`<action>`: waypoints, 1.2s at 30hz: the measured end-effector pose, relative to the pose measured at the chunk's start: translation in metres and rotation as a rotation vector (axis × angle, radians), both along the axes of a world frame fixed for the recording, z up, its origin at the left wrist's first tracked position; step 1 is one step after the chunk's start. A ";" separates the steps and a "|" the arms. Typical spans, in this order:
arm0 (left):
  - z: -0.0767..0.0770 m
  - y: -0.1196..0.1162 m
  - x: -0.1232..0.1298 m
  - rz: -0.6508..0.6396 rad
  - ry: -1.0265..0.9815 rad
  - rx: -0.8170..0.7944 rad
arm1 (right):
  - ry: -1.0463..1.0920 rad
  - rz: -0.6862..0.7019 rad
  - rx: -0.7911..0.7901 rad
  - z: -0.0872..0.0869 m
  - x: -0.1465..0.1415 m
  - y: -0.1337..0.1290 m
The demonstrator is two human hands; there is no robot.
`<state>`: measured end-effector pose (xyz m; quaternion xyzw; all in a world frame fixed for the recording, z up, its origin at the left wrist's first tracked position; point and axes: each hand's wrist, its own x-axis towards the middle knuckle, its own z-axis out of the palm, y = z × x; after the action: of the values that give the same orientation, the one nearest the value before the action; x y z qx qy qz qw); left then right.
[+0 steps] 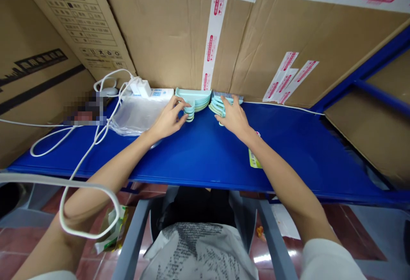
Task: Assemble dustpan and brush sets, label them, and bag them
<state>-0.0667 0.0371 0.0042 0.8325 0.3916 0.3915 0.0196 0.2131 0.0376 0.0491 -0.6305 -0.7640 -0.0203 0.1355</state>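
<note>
Stack of mint dustpans (201, 96) at the far edge of the blue surface (205, 156), left of centre, handles toward the near edge. Left hand (169, 118) half curled at the left side of the handles, a gap between thumb and forefinger; cannot tell whether it grips. Pile of small brushes (217, 107) just right of the dustpans, also along the far edge. Right hand (236, 118) over the pile, fingers spread; cannot tell if it holds any. Clear plastic bags (137, 115) left of the left hand, white power strip (164, 94) behind them. Yellow-green packet (254, 161) (partly hidden by the right forearm) toward the near edge.
</note>
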 end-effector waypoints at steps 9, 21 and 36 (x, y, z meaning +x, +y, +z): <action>0.003 -0.002 0.001 -0.017 -0.017 0.001 | -0.024 0.099 0.026 -0.011 0.015 0.000; -0.001 0.000 0.001 0.054 -0.013 -0.013 | 0.081 0.134 0.126 -0.010 0.019 0.008; 0.002 -0.006 0.006 0.097 -0.078 0.037 | 0.002 -0.071 -0.034 -0.023 -0.015 -0.010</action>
<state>-0.0609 0.0315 0.0066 0.7969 0.4231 0.4313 0.0005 0.1978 0.0273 0.0263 -0.6595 -0.7412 -0.0112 0.1248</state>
